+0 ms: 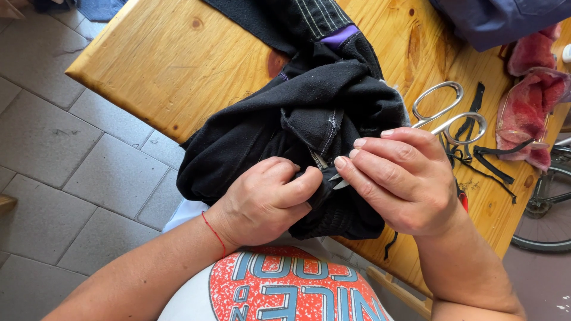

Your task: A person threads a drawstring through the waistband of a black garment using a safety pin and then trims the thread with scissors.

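Observation:
A black fabric garment (309, 101) with grey stitching lies bunched at the near edge of a wooden table (172, 59). My left hand (267, 199) pinches a fold of the garment at its near side. My right hand (401, 181) holds a small metal cutting tool (338, 180), its tip against the seam between my two hands. Most of the tool is hidden by my fingers. A thin red cord circles my left wrist.
Large silver scissors (446, 116) lie on the table right of the garment, beside black fabric strips (491, 160). Red fuzzy cloth in clear plastic (529, 101) and a blue garment (493, 21) sit at the far right. A bicycle wheel (544, 208) stands beyond the table's right edge. Grey tile floor (71, 166) lies left.

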